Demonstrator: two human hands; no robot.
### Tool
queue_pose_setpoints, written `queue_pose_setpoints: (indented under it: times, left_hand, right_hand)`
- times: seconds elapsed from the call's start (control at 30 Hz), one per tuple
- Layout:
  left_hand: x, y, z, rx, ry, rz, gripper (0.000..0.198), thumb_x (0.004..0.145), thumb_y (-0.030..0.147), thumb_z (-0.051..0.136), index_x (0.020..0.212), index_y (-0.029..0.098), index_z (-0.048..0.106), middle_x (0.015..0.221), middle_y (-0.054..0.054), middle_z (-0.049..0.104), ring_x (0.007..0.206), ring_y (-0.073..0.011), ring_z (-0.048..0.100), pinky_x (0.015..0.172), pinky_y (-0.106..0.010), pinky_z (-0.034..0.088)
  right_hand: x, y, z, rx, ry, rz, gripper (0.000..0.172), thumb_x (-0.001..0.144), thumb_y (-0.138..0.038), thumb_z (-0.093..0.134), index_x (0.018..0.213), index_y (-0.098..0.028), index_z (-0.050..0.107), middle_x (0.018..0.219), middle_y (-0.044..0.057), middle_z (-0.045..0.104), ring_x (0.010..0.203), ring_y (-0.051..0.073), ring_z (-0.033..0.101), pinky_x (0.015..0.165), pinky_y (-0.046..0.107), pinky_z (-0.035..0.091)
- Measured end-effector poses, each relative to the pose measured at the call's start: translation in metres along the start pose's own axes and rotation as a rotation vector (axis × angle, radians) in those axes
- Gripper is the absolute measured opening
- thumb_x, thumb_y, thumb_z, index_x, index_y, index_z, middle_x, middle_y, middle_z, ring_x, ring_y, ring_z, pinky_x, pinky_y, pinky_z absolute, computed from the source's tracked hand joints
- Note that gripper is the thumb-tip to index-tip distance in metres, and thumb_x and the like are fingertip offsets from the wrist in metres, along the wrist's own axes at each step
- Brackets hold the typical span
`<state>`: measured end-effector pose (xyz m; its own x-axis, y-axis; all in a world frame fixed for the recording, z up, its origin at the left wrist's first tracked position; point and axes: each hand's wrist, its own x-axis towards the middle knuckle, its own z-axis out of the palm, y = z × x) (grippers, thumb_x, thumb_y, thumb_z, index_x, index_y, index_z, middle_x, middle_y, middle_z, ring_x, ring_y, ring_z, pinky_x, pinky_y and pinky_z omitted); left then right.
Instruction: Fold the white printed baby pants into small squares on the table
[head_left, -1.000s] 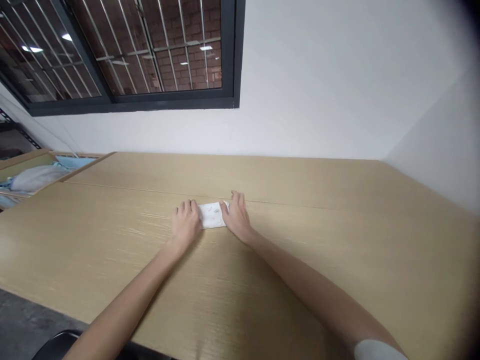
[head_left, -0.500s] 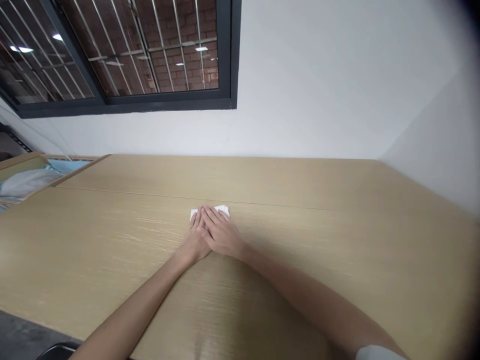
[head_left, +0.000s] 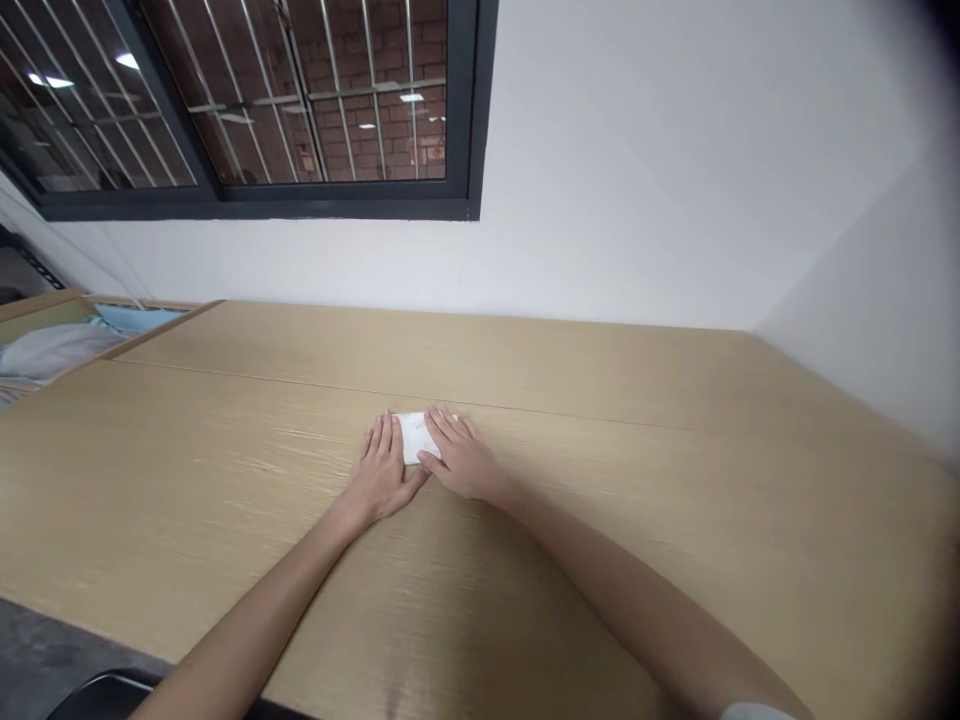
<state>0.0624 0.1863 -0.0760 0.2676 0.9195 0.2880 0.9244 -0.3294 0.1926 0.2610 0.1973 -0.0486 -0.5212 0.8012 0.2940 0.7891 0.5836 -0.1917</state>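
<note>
A small white folded tissue (head_left: 417, 438) with faint smudges lies flat on the wood-coloured tabletop (head_left: 480, 590). My left hand (head_left: 380, 470) rests palm down at the tissue's left edge, fingers stretched forward and its thumb pointing right below the tissue. Over the right part of the tissue lies my right hand (head_left: 461, 460), flat with its fingers extended and covering that end. The thumb of my right hand sits at the tissue's lower edge. Between the two hands the middle of the tissue shows.
Behind the table stands a white wall (head_left: 637, 170) with a dark-framed barred window (head_left: 315, 205) at upper left. An open wooden compartment (head_left: 150, 335) with pale bedding-like cloth (head_left: 56, 350) is at the left. A black chair back (head_left: 101, 690) shows at lower left.
My left hand has slid left, out from under my right hand, uncovering the middle of the tissue. My right hand has shifted slightly right. The view has tilted a little.
</note>
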Motion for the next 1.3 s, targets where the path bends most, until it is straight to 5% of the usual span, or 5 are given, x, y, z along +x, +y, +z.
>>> queue_pose_setpoints:
  times: [0.47,0.87,1.0,1.17,1.3]
  left_hand:
    - [-0.001,0.01,-0.026,0.021,-0.08,0.057,0.08,0.095,0.064,0.033,0.158,0.017,0.021,0.164,-0.016,0.029,0.152,-0.0368,0.03,0.123,-0.058,0.035]
    - [0.013,-0.001,-0.048,-0.102,0.059,0.022,0.041,0.093,0.021,0.043,0.13,0.026,0.061,0.146,-0.013,0.052,0.131,-0.0296,0.052,0.113,-0.054,0.041]
    - [0.012,0.006,-0.058,-0.349,0.146,-0.053,0.029,0.096,0.034,0.048,0.114,0.027,0.07,0.116,-0.009,0.066,0.114,-0.0259,0.059,0.105,-0.047,0.046]
    - [0.002,0.028,-0.056,-0.987,0.033,-0.136,0.044,0.093,0.052,0.057,0.127,0.023,0.057,0.111,-0.005,0.072,0.098,-0.0183,0.068,0.086,-0.028,0.054]
    - [-0.01,0.046,-0.048,-0.988,-0.079,-0.132,0.056,0.095,0.045,0.054,0.145,0.026,0.039,0.099,-0.003,0.073,0.087,-0.0165,0.068,0.079,-0.027,0.053]
  right_hand:
    - [0.002,0.008,-0.032,-0.03,-0.043,-0.099,0.069,0.1,-0.058,0.047,0.152,-0.013,0.045,0.146,0.02,0.053,0.13,0.034,0.048,0.114,0.053,0.026]
    - [0.01,0.022,-0.022,0.159,0.119,0.0,0.034,0.085,-0.014,0.05,0.116,-0.018,0.064,0.125,0.014,0.067,0.12,0.03,0.056,0.106,0.052,0.027]
    - [0.019,0.028,-0.044,0.466,0.192,0.137,0.019,0.086,-0.022,0.055,0.104,-0.021,0.061,0.102,0.006,0.07,0.1,0.025,0.063,0.099,0.047,0.039]
    - [0.025,0.037,-0.065,0.955,0.255,0.229,0.048,0.083,-0.036,0.064,0.125,-0.022,0.044,0.101,0.005,0.065,0.084,0.02,0.064,0.069,0.031,0.05]
    - [0.023,0.046,-0.057,0.919,0.194,0.374,0.057,0.079,-0.034,0.071,0.128,-0.021,0.044,0.106,0.007,0.062,0.081,0.018,0.063,0.069,0.032,0.052]
